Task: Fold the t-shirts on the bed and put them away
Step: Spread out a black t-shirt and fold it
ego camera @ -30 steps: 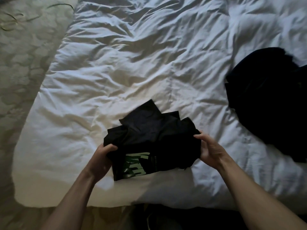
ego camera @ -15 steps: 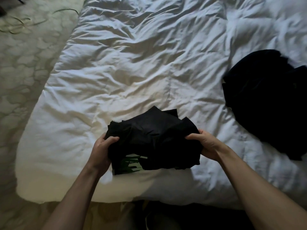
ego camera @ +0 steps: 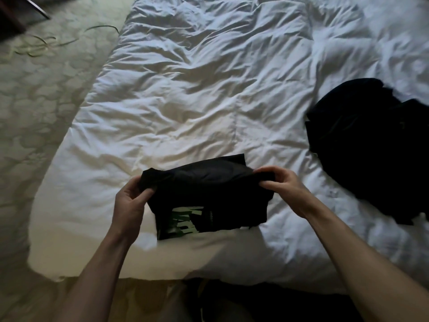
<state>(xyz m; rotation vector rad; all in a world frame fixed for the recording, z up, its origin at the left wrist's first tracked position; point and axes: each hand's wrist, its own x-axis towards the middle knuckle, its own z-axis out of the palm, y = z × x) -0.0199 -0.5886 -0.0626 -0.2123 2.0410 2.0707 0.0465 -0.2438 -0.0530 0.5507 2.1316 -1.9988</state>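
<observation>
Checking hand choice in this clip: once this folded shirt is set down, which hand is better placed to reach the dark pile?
Likely the right hand. It grips the black t-shirt on the side facing the dark pile; the left hand is farther away.

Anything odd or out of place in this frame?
Mostly ordinary. Both hands, left and right, grip the black t-shirt. One oddity: thin green strands lie scattered on the floor beside the bed.
</observation>
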